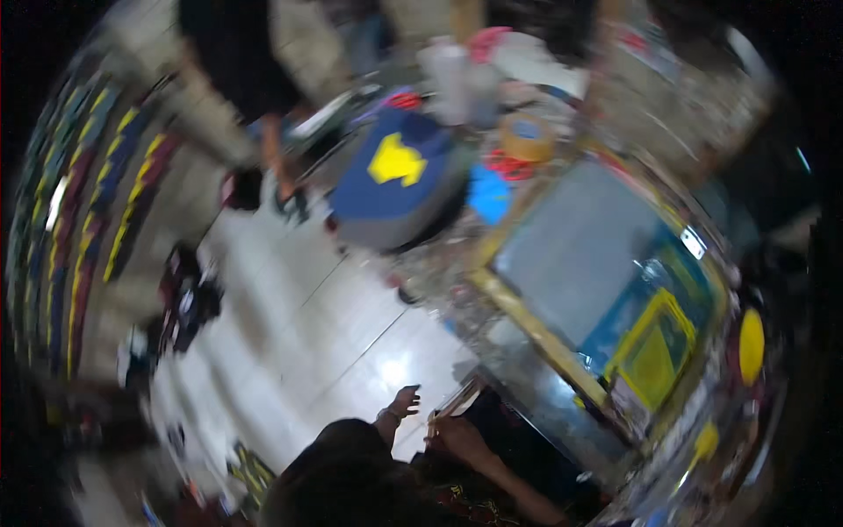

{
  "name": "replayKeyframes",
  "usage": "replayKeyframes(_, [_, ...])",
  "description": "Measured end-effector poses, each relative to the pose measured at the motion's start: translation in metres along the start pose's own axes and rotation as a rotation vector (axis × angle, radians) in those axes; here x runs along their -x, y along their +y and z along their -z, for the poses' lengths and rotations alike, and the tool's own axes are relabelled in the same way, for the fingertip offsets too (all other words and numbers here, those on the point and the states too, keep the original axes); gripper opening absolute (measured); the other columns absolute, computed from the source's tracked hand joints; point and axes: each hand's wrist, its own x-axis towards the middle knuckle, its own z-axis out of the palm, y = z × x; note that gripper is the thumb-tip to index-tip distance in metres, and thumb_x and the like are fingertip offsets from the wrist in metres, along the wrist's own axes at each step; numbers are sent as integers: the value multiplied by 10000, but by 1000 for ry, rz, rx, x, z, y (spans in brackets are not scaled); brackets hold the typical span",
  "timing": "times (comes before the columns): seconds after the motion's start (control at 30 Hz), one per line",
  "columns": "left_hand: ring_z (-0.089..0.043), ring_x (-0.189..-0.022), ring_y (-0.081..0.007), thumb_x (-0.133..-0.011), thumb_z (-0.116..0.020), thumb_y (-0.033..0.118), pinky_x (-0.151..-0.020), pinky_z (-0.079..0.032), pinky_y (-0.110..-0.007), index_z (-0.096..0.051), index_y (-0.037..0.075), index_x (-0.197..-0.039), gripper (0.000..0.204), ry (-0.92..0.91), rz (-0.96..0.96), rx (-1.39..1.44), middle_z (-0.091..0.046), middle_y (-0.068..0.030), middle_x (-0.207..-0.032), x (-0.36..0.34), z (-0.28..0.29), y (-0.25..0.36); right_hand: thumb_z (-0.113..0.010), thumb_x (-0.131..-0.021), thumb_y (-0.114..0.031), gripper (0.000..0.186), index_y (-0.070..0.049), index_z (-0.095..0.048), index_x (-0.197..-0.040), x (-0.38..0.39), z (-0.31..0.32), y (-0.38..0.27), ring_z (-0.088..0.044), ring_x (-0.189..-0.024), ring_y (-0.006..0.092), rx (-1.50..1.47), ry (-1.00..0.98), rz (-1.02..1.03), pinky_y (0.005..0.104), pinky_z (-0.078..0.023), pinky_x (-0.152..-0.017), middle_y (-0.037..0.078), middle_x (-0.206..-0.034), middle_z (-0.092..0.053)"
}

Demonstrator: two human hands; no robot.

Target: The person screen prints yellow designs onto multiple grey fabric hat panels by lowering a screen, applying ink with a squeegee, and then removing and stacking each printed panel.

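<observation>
My left hand (pixel 402 402) hangs over the white tiled floor with its fingers apart, holding nothing. My right hand (pixel 452 435) is closed on the pale wooden edge of a dark rectangular board or frame (pixel 514 443), lying below a grey bench surface (pixel 540 369). Beside it, a large wood-edged screen frame (pixel 509 312) with grey-blue mesh (pixel 580 246) and a yellow-stained patch (pixel 654 351) fills the right side. The picture is blurred.
A dark padded block with blue cloth and yellow shape (pixel 369 189) stands ahead, near a tape roll (pixel 527 136). Striped stacked strips (pixel 88 202) line the left. Another person (pixel 228 53) stands at top left. Dark items (pixel 189 299) lie on the floor (pixel 290 334).
</observation>
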Motion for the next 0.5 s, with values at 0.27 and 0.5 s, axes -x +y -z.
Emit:
replayKeyframes(0.27, [-564, -525, -193, -874, -710, 375, -450, -454, -326, -555, 79, -1181, 454, -84, -58, -1045, -611, -78, -676, -61, -95, 49, -571, -951, -340, 413, 27, -580, -1141, -8, -10, 12, -605, -1000, 403, -169, -67, -153, 488, -491, -872, 250, -1097, -606])
replayKeyframes(0.5, [-592, -602, -169, -895, -687, 362, -507, -482, -317, -569, 77, -1168, 412, -165, -133, -1135, -638, -80, -735, -76, -141, 87, -597, -938, -403, 419, 12, -611, -995, 20, 18, -5, -621, -932, 395, -253, 206, -36, 481, -510, -773, 240, -949, -635])
